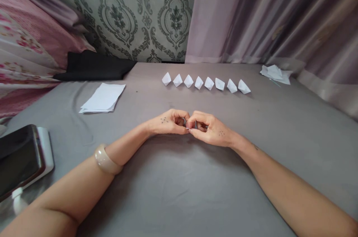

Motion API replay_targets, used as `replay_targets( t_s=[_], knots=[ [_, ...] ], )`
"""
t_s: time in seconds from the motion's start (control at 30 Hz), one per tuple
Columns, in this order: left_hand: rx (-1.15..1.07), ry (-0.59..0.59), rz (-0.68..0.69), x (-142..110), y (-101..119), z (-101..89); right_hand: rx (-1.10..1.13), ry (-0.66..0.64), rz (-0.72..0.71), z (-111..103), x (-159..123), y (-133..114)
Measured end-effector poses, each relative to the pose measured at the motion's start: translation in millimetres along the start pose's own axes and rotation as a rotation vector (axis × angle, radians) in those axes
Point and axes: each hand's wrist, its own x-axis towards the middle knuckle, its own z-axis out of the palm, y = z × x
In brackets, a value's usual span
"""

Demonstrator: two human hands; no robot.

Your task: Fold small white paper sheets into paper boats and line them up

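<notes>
My left hand (170, 122) and my right hand (208, 127) meet over the middle of the grey cloth, fingers curled and fingertips pinched together. Between the fingertips shows a thin sliver of a small white piece of paper (187, 128); the rest of it is hidden by my fingers. Both hands appear closed on it. Beyond them stands a row of several small folded white paper shapes (209, 83), pointed at the top like little paper boats. Left of my hands lies a stack of white paper sheets (104, 97).
A dark-screened tablet (21, 156) lies at the left edge, on a white object, with a small white bottle (19, 200) nearby. Black cloth (96, 66) rests at the back left. Loose white papers (275, 74) sit at the back right, beside the curtain (251, 16).
</notes>
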Motion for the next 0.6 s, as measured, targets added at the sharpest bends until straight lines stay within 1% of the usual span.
replay_targets(
  t_s=[0.2,0.43,0.6],
  knots=[
    [0.029,0.012,0.014,-0.3,3.7,-1.8,-0.015,-0.030,-0.028,-3.1,1.0,0.7],
    [-0.042,-0.006,0.003,1.2,-0.2,-4.2,-0.026,-0.065,-0.067,-5.3,3.3,4.0],
    [-0.050,0.033,0.008,3.2,-2.4,-5.5,0.014,-0.060,-0.035,-6.2,5.0,7.1]
  ],
)
